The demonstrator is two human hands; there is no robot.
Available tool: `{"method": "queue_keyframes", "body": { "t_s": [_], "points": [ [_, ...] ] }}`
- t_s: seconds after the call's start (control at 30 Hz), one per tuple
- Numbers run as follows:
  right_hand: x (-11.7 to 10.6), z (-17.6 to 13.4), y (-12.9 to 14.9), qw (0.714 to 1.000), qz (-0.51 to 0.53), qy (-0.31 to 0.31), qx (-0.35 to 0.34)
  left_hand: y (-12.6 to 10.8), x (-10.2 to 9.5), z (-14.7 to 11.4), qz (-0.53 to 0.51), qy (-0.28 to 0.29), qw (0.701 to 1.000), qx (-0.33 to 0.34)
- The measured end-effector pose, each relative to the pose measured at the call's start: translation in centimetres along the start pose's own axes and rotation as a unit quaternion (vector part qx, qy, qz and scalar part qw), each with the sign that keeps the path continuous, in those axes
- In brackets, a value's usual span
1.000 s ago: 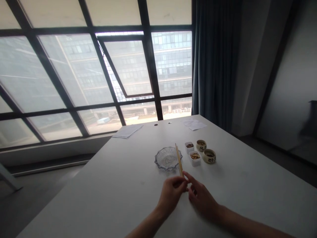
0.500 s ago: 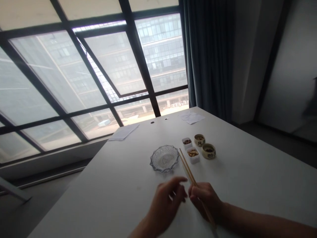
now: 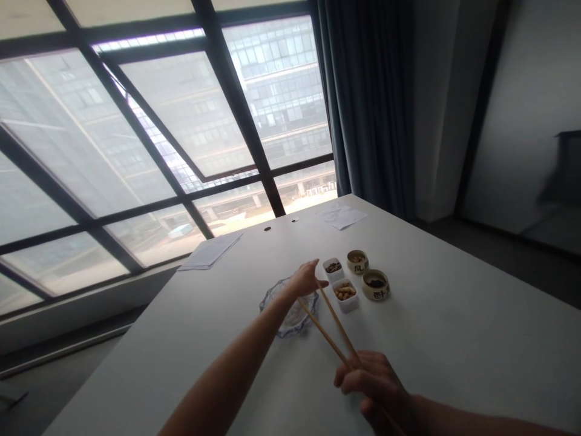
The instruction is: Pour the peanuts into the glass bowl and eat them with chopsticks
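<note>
A pair of chopsticks (image 3: 333, 330) is gripped in my right hand (image 3: 374, 387), their tips apart and pointing away from me. My left hand (image 3: 307, 278) reaches forward over the far right side of a scalloped glass bowl (image 3: 267, 303), fingers stretched toward a small white square cup of dark bits (image 3: 333, 269); whether it touches the cup I cannot tell. Nearer to me stands a second white cup with light brown pieces (image 3: 345, 297). To the right are two round cream pots with dark characters, the farther pot (image 3: 358, 263) and the nearer pot (image 3: 376, 286).
The white table (image 3: 431, 339) carries a stack of paper (image 3: 212, 251) at its far left and crumpled paper (image 3: 341, 216) at the far end. Small holes (image 3: 267, 229) are set near its back edge. Large windows and a dark curtain (image 3: 370, 109) stand beyond.
My left hand has moved from beside the chopsticks forward over the glass bowl toward the cups. The chopstick tips have spread apart. The view has shifted slightly to the right.
</note>
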State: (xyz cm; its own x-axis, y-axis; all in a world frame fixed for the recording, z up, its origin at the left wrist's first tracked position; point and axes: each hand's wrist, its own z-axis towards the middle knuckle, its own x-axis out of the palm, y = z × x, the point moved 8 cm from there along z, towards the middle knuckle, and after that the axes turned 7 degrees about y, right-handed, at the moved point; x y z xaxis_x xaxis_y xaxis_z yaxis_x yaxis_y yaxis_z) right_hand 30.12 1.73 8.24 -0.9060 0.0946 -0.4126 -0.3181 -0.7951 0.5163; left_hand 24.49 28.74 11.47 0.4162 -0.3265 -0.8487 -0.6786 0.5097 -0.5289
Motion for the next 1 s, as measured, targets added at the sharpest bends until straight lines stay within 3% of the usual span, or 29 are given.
{"method": "queue_keyframes", "body": {
  "t_s": [0.13,0.23,0.33,0.5,0.63,0.7,0.8,0.9,1.0],
  "points": [
    [0.0,0.3,0.0,1.000,0.013,-0.001,-0.009,-0.3,1.4,3.5,0.017,0.046,0.999,0.011],
    [0.2,0.2,-0.5,1.000,0.007,0.011,0.007,-0.4,2.1,4.7,0.025,0.058,0.998,0.021],
    [0.1,0.1,-0.6,1.000,0.005,-0.004,-0.001,-0.2,1.0,4.5,0.028,0.033,0.998,0.039],
    [-0.1,0.4,0.4,0.996,0.021,-0.036,-0.072,0.6,-4.4,-0.1,0.067,-0.026,0.992,0.102],
    [0.1,0.6,0.5,0.998,0.036,-0.028,-0.039,1.8,-7.6,-5.6,0.164,-0.022,0.975,0.147],
    [0.3,0.4,0.3,0.998,0.047,-0.026,-0.024,2.7,-7.5,-7.8,0.222,0.013,0.960,0.172],
    [0.7,-0.1,-0.1,0.998,0.060,-0.022,-0.014,3.8,-5.5,-9.8,0.340,0.070,0.911,0.223],
    [1.0,-0.5,-0.8,0.998,0.060,-0.020,-0.006,4.7,-3.5,-10.3,0.422,0.091,0.866,0.253],
    [1.0,-0.6,-1.3,0.998,0.060,-0.015,0.002,4.4,-2.6,-9.6,0.459,0.091,0.842,0.269]
  ]
}}
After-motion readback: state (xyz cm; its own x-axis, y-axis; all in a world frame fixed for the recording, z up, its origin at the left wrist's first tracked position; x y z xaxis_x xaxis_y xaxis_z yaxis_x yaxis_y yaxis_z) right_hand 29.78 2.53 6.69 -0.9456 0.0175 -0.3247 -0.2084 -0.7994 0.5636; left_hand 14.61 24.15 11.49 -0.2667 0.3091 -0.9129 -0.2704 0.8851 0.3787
